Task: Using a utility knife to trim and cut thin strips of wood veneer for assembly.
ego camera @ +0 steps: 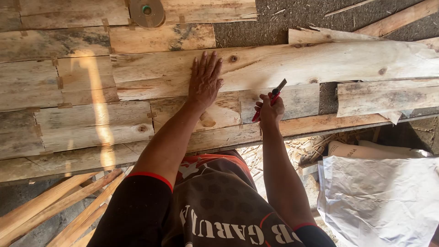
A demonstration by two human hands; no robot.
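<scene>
The left hand (204, 82) lies flat, fingers spread, on the long pale rough-sawn plank (320, 64) on the table, while the right hand (270, 110) grips a red-handled marking tool (270, 98) at its unmarked near edge.

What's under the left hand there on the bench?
The left hand lies flat, palm down, on a long pale plank with dark knots. The wood right beneath the palm is covered; patched boards show beside it.
</scene>
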